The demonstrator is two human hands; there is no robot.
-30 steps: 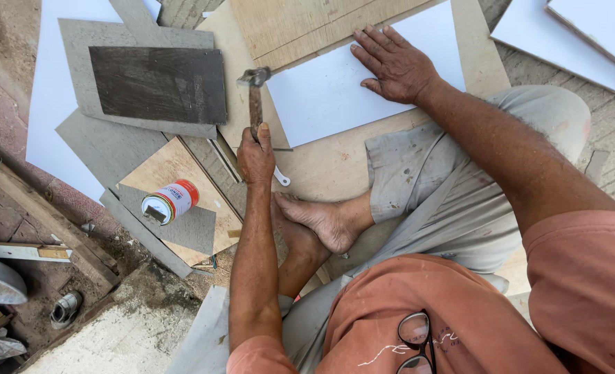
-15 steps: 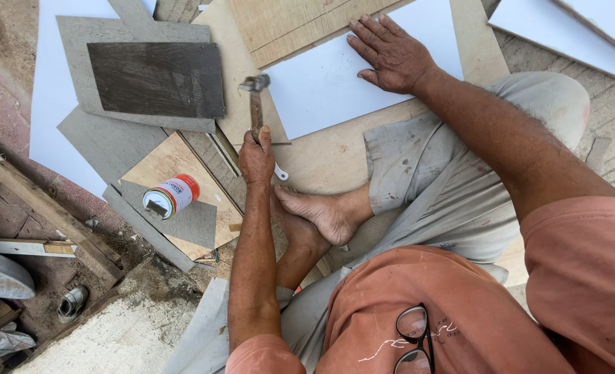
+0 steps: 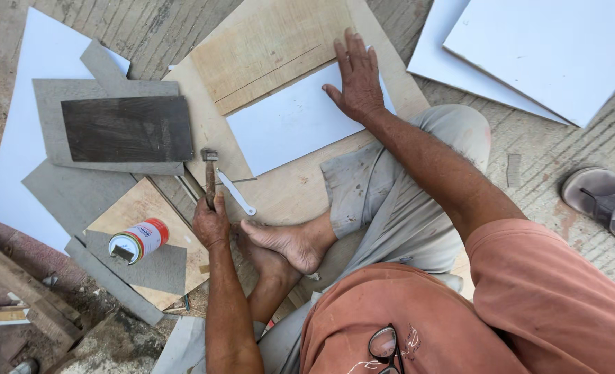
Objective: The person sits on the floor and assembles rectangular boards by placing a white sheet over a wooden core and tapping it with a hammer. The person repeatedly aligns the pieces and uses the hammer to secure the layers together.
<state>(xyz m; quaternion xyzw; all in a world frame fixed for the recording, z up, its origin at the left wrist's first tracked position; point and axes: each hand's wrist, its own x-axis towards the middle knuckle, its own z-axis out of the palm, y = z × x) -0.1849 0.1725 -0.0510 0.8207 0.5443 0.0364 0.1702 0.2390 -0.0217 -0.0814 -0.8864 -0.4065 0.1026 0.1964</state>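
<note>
Hammer (image 3: 210,176) in my left hand (image 3: 211,223), white sheet (image 3: 290,125) pinned under my right hand (image 3: 356,77).

Left hand: fingers wrapped shut around the lower end of the hammer's handle, head upright just beyond my knuckles, over the edge of the plywood board (image 3: 286,190). Right hand: flat, fingers spread, pressing the far corner of the white sheet, which lies on the board between my two hands. Beside the hammer, toward the sheet: a slim white tool (image 3: 237,194) lying loose. My bare foot (image 3: 286,242) rests just inside the left wrist. To the outer side of the left hand: a red-and-white tin (image 3: 138,240) on its side, then grey offcuts (image 3: 79,194) and a dark panel (image 3: 127,129). Judgement: short taps from the wrist, and steady flat pressure on the sheet, should stop it creeping.
</note>
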